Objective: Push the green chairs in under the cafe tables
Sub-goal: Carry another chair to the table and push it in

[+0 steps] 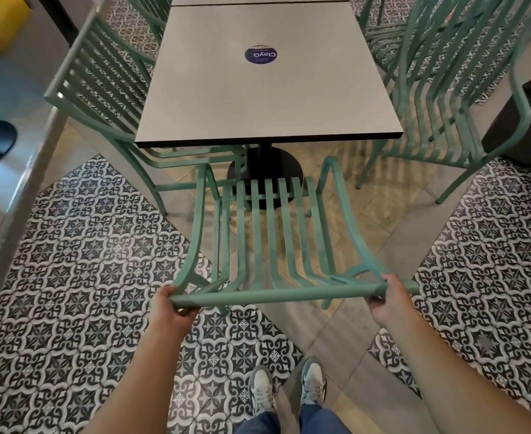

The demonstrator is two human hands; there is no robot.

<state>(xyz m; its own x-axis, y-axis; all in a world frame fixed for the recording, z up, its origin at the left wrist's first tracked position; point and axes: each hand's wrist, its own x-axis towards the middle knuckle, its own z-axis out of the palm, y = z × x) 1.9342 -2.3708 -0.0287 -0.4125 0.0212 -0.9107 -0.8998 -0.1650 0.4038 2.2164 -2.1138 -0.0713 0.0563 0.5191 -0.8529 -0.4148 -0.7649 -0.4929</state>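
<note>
Grey square cafe table (pixel 267 76), single black pedestal on a round black base (pixel 265 173), served as the landmark. Purple round sticker (pixel 260 55) lay near the middle of its top. Green slatted chair (pixel 267 233) stood at the table's near edge, facing it, the front of its seat not yet under the top, its back toward the person. Left hand (pixel 170 311) gripped the left end of the chair's top rail (pixel 273 296), fingers curled round it; right hand (pixel 389 300) gripped the right end likewise, thumb over the rail. Second green chair (pixel 101 98) stood at the table's left side, seat partly under the top. Third green chair (pixel 445 89) stood at the table's right side, just beside the edge. Patterned black-and-white floor tiles (pixel 79 261) flanked the near chair; the person's two grey sneakers (pixel 289 389) stood behind it.
</note>
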